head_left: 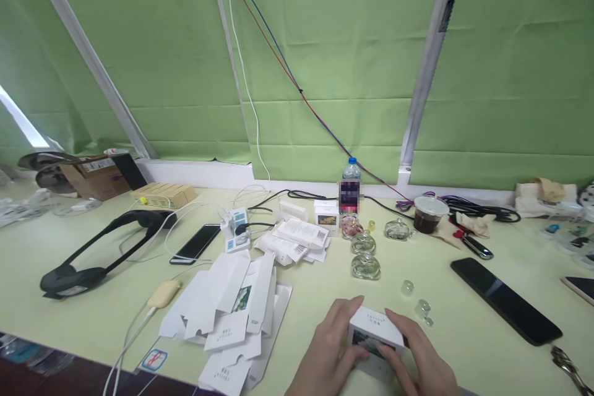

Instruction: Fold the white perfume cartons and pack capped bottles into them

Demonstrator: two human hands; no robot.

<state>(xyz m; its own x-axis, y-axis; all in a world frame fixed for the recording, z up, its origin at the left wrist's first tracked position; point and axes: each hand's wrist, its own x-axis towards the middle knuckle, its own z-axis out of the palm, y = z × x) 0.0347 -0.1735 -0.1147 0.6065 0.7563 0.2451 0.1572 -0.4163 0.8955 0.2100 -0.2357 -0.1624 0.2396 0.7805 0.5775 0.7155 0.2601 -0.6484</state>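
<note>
At the tabletop's point(464, 346) near edge, the left hand point(327, 352) and right hand point(420, 362) clamp their fingers round a small white box point(375, 329) - seemingly squaring it up. Closing it calls for one steadying grip - flattened cartons point(232, 309) lie left.

Backdrop: green fabric blinds point(348, 43) hang behind the pale green counter point(468, 260).
Left: a curved black headset point(99, 247) lies near a black smartphone point(195, 243) and a white power strip point(236, 229); a brown cardboard box point(95, 178) sits at the far edge.
Centre: flattened white paper cartons point(232, 309) lie heaped near the front; a clear plastic water bottle with a blue cap point(351, 189) stands at the back, round clear glass bottles point(365, 266) before it.
Right: a lidded plastic cup of dark liquid point(429, 213); a long glossy black slab point(505, 300) lies flat.
</note>
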